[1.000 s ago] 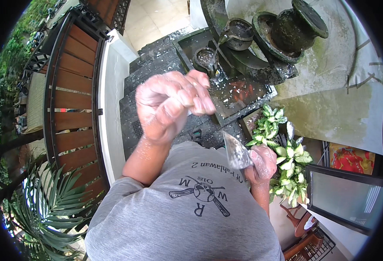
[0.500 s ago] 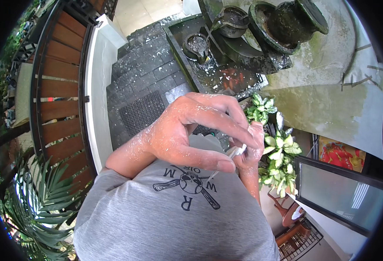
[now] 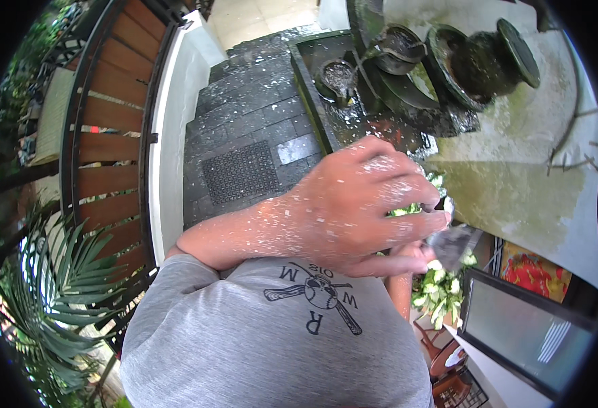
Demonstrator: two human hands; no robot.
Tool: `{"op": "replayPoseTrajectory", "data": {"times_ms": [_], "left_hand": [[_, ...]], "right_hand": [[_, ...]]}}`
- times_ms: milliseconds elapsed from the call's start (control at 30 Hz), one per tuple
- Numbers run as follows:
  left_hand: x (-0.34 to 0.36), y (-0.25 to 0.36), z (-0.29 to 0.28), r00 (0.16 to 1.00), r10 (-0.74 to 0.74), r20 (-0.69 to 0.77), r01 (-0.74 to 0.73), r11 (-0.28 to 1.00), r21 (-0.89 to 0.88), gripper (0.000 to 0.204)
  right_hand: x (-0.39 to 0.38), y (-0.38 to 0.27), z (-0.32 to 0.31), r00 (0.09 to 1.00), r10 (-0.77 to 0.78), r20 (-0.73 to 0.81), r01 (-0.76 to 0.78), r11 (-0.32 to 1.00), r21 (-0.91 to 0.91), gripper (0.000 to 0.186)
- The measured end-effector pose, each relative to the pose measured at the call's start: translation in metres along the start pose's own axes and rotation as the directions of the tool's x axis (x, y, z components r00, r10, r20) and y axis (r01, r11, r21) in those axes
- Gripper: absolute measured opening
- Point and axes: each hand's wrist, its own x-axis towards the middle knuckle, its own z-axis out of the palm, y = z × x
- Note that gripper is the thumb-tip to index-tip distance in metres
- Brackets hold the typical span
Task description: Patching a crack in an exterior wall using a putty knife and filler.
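- Putty knife: blurred, held up just past L fingertips, in front of leafy plant.
- L hand: fingers curled, flecked w/ white; can't tell if gripping.
- R hand: mostly hidden behind L; grip can't tell.
- Step, prob.: turning knife btwn hands; next calls for fingers clear of edge.
- Vs 0.5s ago: blade now R, off shirt.

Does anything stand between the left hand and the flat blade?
Nothing visible does. The left hand is in front of the right forearm, with its fingertips right by the flat blade; blur hides whether they touch. The leafy plant is behind, not between them.
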Motion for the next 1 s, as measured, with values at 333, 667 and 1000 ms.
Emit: {"op": "replayPoseTrajectory", "data": {"times_ms": [333, 667, 1000], "left_hand": [[-0.020, -0.008, 0.003, 0.797, -0.077, 0.600, -0.182, 0.916, 0.358, 0.012], [-0.016, -0.002, -0.003, 0.623, -0.082, 0.777, -0.286, 0.902, 0.325, 0.013], [0.002, -0.004, -0.006, 0.469, -0.101, 0.878, -0.382, 0.873, 0.304, 0.011]], "right_hand": [[0.014, -0.020, -0.003, 0.989, -0.113, 0.092, 0.081, 0.952, 0.296, 0.020], [0.001, -0.016, -0.019, 0.991, -0.029, 0.128, -0.013, 0.950, 0.311, 0.015], [0.018, -0.077, -0.019, 0.966, 0.191, 0.174, -0.238, 0.923, 0.303, 0.081]]}}
